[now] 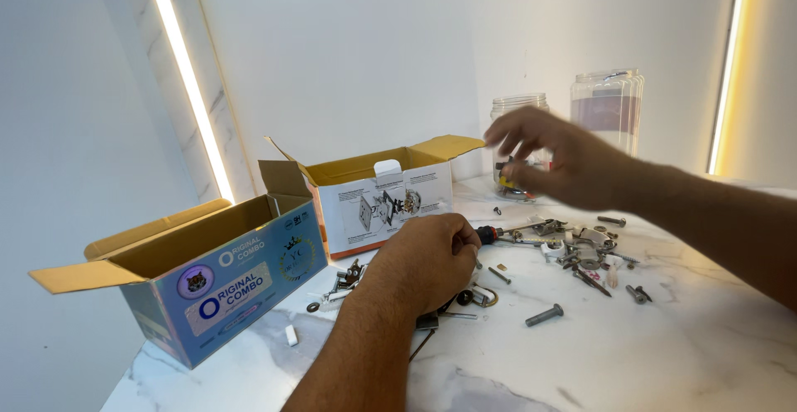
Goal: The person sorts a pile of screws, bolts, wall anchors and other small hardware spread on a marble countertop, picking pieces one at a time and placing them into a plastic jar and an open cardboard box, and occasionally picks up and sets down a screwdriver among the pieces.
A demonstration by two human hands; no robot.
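Note:
My left hand (423,258) rests curled on the white marble table (664,354), over small metal parts, with a screwdriver's dark handle (487,233) poking out beside its knuckles. My right hand (558,156) hangs blurred in the air in front of a clear glass jar (516,111), fingers spread; whether it holds a small part I cannot tell. A pile of screws, bolts and washers (585,250) lies below the right hand. A single grey bolt (544,316) lies nearer to me.
An open blue cardboard box (224,279) stands at the left. An open white and orange box (390,196) stands behind it. A taller ribbed clear jar (608,105) is at the back right. Walls close off the back.

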